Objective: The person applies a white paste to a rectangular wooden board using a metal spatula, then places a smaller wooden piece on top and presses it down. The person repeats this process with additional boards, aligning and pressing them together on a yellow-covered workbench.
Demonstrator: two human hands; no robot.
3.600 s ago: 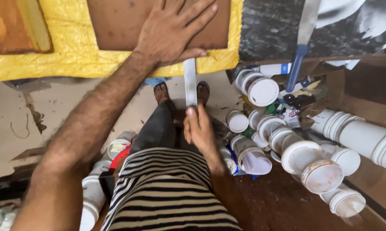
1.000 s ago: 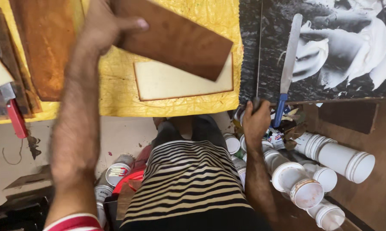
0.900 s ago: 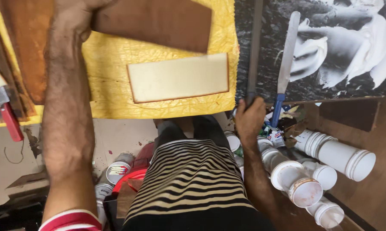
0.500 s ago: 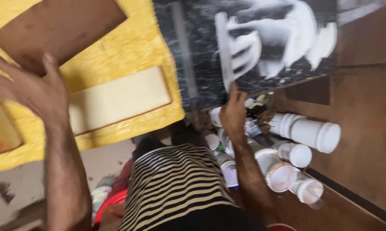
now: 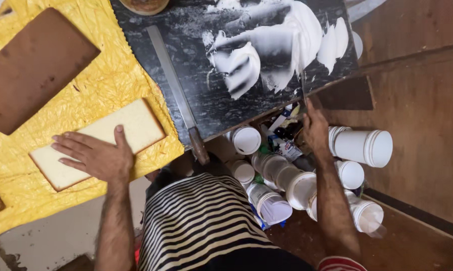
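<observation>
Left hand (image 5: 97, 156) lies flat, fingers spread, on pale cake slab (image 5: 98, 143) atop yellow sheet (image 5: 111, 75). Right hand (image 5: 315, 129) grips dark board's (image 5: 196, 65) edge. Slab bare; white cream (image 5: 287, 40) unapplied, long knife (image 5: 179, 98) idle.

The left hand (image 5: 98, 158) covers the middle of the pale cake slab (image 5: 98, 143), so the surface beneath the palm is hidden. The fingertips of the right hand (image 5: 314, 131) disappear behind the dark board's (image 5: 266, 100) lower edge; what they touch cannot be told. The round brown object (image 5: 145, 5) is cut off at the top. The small bottles (image 5: 284, 143) among the white tubs (image 5: 362, 146) are too cluttered to make out.
</observation>
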